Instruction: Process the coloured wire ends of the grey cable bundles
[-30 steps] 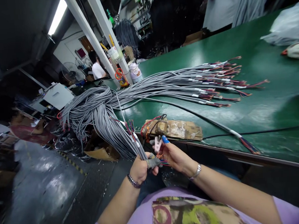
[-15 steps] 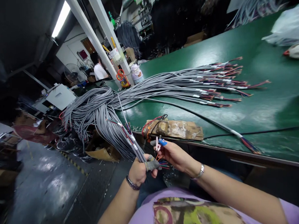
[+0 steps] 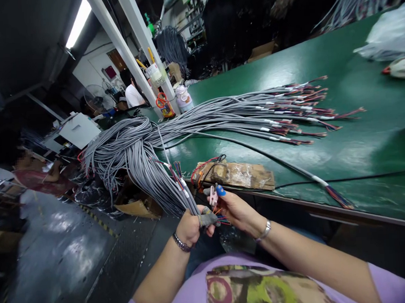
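Observation:
My left hand (image 3: 190, 227) is closed around a grey cable (image 3: 190, 202) just off the near edge of the green table (image 3: 359, 132); a grey cot covers its thumb. Thin coloured wires (image 3: 223, 220) fan out of the cable's end between my hands. My right hand (image 3: 235, 209), with a blue cot on one fingertip, pinches a small pale connector (image 3: 212, 195) above those wires. A big bundle of grey cables (image 3: 134, 151) hangs over the table's left edge down toward my left hand.
More grey cables with red-tipped ends (image 3: 289, 112) lie spread across the table. A taped brown block (image 3: 241, 174) with red and black wires sits at the near edge. White plastic bags (image 3: 390, 35) lie far right. A person (image 3: 132, 92) sits in the background.
My hands have stayed together at the table edge; the right hand's fingers shifted slightly with the connector, up a little and then back down.

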### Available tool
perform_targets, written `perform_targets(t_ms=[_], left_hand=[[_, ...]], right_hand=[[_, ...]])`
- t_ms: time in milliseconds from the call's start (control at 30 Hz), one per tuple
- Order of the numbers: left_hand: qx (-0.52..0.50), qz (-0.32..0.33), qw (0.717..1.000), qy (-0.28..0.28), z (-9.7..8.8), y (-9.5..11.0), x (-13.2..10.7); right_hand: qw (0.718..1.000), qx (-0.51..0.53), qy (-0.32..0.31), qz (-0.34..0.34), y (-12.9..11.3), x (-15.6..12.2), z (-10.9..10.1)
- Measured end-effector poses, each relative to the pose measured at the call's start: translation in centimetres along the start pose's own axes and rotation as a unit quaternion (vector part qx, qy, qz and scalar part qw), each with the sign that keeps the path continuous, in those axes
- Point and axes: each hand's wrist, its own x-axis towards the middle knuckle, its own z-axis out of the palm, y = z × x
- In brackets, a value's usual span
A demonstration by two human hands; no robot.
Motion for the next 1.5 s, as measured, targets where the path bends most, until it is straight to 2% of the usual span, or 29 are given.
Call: perform_targets(t_ms=[300,433,600,733,800,933,1033,1267,1500], left_hand=[[0.003,-0.001,1.000,0.013,-0.1,-0.1,-0.8],[0.000,0.027,0.999,0.024,-0.3,-0.4,-1.7],[-0.040,0.087,0.992,0.084,0.7,-0.9,-2.0],[-0.039,0.106,0.985,0.127,1.9,-1.0,-1.6],[-0.028,0.112,0.984,0.133,2.3,-1.0,-1.5],[-0.007,0.110,0.986,0.129,2.6,-0.9,-1.2],[-0.006,0.107,0.985,0.132,2.7,-0.8,-1.1],[0.004,0.097,0.986,0.134,2.9,-1.2,-0.9],[-0.012,0.110,0.984,0.138,2.3,-1.3,-1.8]], right_hand=[[0.997,0.053,-0.053,0.033,-0.1,-0.2,-0.5],[0.997,0.035,-0.057,0.034,-0.6,-0.6,-0.3],[0.999,-0.022,-0.042,-0.013,-0.4,-0.7,-0.4],[0.983,-0.139,0.025,-0.114,-0.1,-0.5,-0.7],[0.974,-0.174,0.044,-0.141,0.0,-0.4,-0.7],[0.994,-0.076,-0.027,-0.072,-0.1,-0.3,-0.2],[0.997,-0.001,-0.064,-0.031,0.0,-0.1,0.1],[0.997,0.067,-0.046,-0.006,0.2,0.1,0.2],[0.993,0.089,-0.063,0.041,-0.4,-0.6,-0.1]])
